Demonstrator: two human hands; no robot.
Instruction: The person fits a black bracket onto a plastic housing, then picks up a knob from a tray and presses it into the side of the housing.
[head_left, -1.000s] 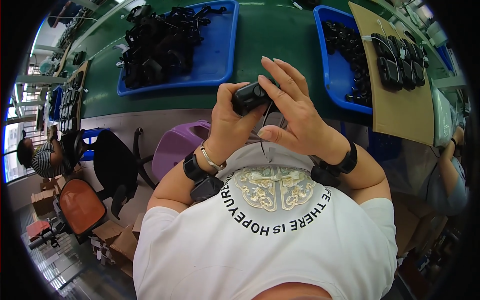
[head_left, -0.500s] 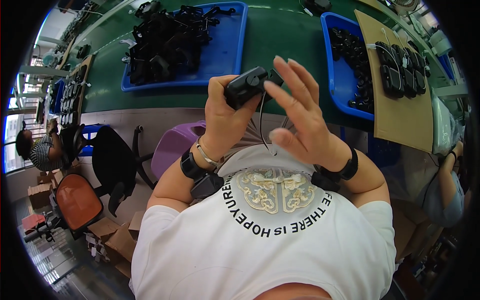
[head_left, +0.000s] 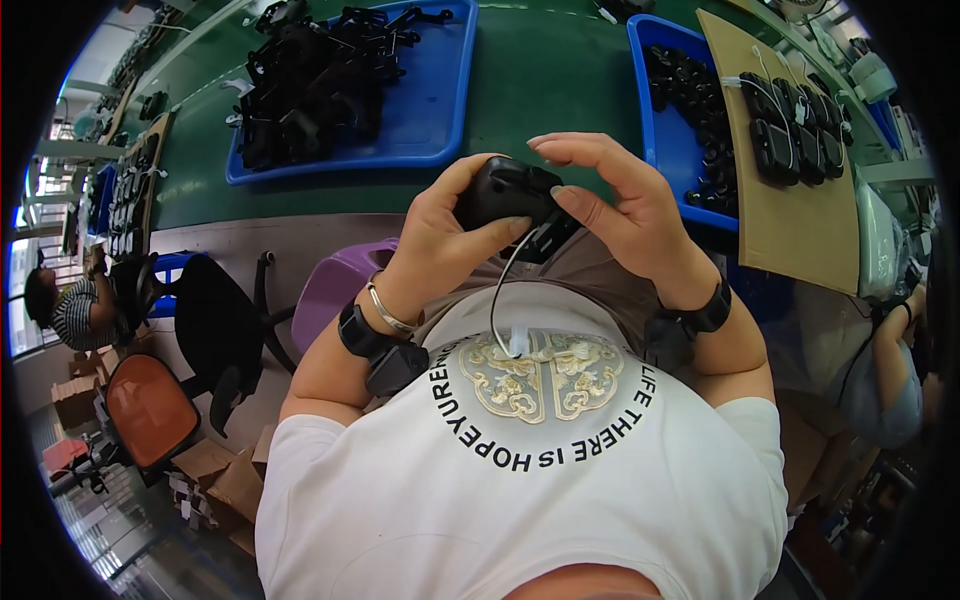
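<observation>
A black plastic device [head_left: 505, 192] with rounded edges is gripped in my left hand [head_left: 437, 235], thumb on its near face and fingers behind. From it a thin pale cable [head_left: 497, 300] hangs in a curve, its white plug end lying over my shirt front. A black bracket-like part [head_left: 550, 238] juts from the lower right of the device. My right hand [head_left: 635, 215] is at the device's right end, thumb tip at its edge. Its fingers stretch out beyond the device, apart from the thumb, and do not wrap round it.
Ahead on the green table [head_left: 545, 75] stands a blue tray [head_left: 425, 135] heaped with black brackets. To the right are a second blue tray [head_left: 650, 130] of small black parts and a cardboard sheet [head_left: 800, 225] bearing several black devices. A purple stool [head_left: 335, 290] stands at left.
The device has turned and come slightly lower, toward me. My right hand has closed in from the air to its edge. The cable now hangs farther down over my shirt.
</observation>
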